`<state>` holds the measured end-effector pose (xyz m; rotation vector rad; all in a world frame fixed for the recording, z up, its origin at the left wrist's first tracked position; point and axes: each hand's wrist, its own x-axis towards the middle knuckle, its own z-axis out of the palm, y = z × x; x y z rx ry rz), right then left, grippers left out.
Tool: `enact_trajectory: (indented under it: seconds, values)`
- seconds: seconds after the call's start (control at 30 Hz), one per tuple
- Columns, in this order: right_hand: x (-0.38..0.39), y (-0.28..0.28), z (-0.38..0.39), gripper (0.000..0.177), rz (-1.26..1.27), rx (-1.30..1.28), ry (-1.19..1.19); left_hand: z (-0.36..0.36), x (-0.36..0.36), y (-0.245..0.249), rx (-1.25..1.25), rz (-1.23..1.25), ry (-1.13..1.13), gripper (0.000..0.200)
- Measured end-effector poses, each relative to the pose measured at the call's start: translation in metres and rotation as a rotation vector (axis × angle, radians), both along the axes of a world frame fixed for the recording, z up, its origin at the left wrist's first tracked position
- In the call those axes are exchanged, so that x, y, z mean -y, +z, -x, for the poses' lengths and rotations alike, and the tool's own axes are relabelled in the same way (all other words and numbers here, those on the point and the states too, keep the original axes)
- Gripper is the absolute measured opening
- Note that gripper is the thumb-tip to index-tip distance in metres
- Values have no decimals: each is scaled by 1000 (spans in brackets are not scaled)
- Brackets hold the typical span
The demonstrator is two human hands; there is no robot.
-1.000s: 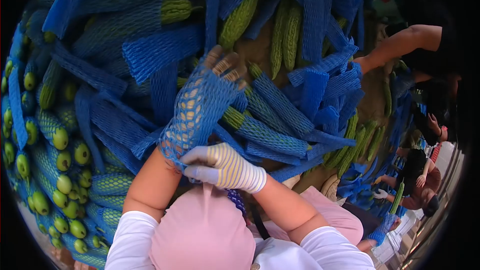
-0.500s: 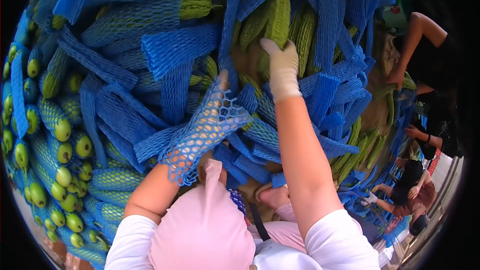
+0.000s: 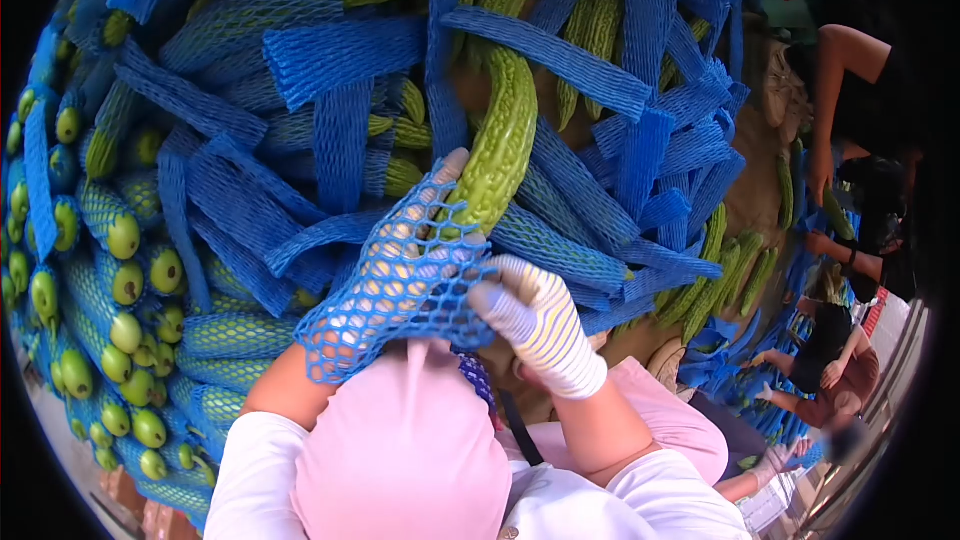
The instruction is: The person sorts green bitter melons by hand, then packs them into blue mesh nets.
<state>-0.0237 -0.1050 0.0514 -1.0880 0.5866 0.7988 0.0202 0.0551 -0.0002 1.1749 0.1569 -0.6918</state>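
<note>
A blue foam net sleeve (image 3: 345,325) is stretched over my gloved left hand (image 3: 425,230). Through its mesh, the fingers of that hand are wrapped round the lower end of a green bitter melon (image 3: 503,135). The melon points up and away from me, and its far part passes under a loose flat sleeve (image 3: 560,55). My right hand (image 3: 540,325), in a striped glove, is at the right edge of the net on my left hand. Its fingers are curled on the mesh there, partly blurred.
Netted melons (image 3: 125,280) are piled at the left, stem ends showing. Flat blue sleeves (image 3: 345,50) lie across the pile ahead. Bare bitter melons (image 3: 735,275) rest on the right. Other people's arms (image 3: 835,110) and a co-worker (image 3: 840,370) are along the right edge.
My right hand has come back from the far melons to the net at my left hand. A bitter melon is now in my left hand, which held none before.
</note>
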Motion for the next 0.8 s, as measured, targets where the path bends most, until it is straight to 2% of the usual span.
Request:
enact_trajectory:
  seconds: [0.03, 0.07, 0.13, 0.2, 0.4, 0.47, 0.53, 0.57, 0.6, 0.67, 0.73, 0.77, 0.8]
  values:
    - [-8, 7, 0, 18, 208, 157, 16, -2, 0, 7, -76, -2, -11, 77]
    - [-6, 6, -7, 18, 206, 156, 14, -4, 1, 12, -150, -2, -23, 73]
    - [2, -7, -39, 13, 534, 475, -165, -3, 0, 15, -173, 3, -25, 72]
    - [10, -37, -72, 12, 581, 535, -197, 1, -6, 18, -212, 12, -34, 70]
    - [26, -104, -142, 17, 543, 693, -288, 0, -32, 23, -276, 57, -26, 64]
    - [38, -121, -161, 22, 697, 732, -238, 1, -38, 25, -297, 79, -26, 62]
    - [54, -142, -173, 26, 781, 727, -316, 2, -42, 29, -314, 103, -33, 60]
    - [60, -145, -175, 33, 753, 673, -319, 3, -43, 33, -347, 161, 0, 61]
    - [64, -147, -171, 33, 756, 675, -319, 6, -45, 33, -345, 164, -1, 61]
    - [67, -143, -150, 44, 948, 729, -388, 11, -49, 30, -301, 195, -30, 62]
    - [60, -129, -109, 56, 277, 355, -572, 12, -45, 34, -188, 119, -157, 64]
    - [50, -111, -85, 61, -7, 226, -655, 14, -42, 26, 8, 0, -318, 61]
    - [40, -91, -64, 66, -288, 88, -733, 5, -33, 22, 464, -136, -430, 55]
